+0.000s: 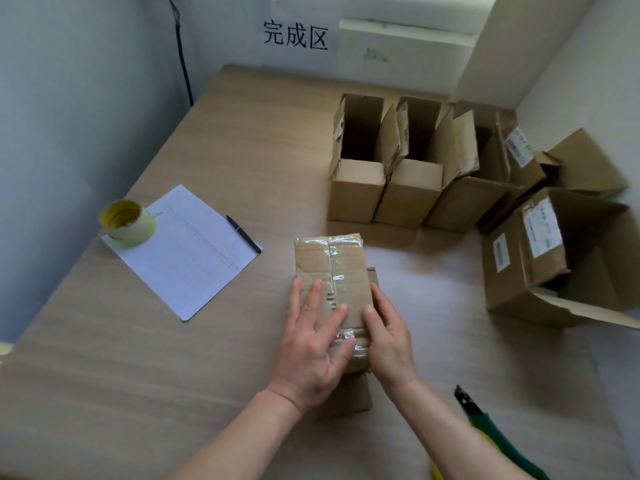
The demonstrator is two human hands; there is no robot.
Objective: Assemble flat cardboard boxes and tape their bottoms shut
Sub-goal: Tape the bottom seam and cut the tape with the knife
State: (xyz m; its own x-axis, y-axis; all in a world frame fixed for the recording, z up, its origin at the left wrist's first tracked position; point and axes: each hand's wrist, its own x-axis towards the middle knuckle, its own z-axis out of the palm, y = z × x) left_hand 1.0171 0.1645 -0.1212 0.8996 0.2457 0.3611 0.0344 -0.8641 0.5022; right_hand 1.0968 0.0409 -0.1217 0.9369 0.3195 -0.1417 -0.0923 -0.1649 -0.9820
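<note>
A small cardboard box [329,261] stands bottom-up in the middle of the table, clear tape running down its centre seam and across its near end. My left hand [313,344] lies flat on the box's top, fingers spread and pressing on the tape. My right hand [389,336] rests against the box's right side, thumb on the top edge. A roll of clear tape with a yellow core [128,221] sits at the left on a sheet of paper.
Several assembled open boxes [408,192] stand at the back right, and a bigger one [540,268] lies at the right. The printed sheet [194,258] and a pen [243,233] are at the left. A green-handled tape dispenser [498,438] lies near the lower right.
</note>
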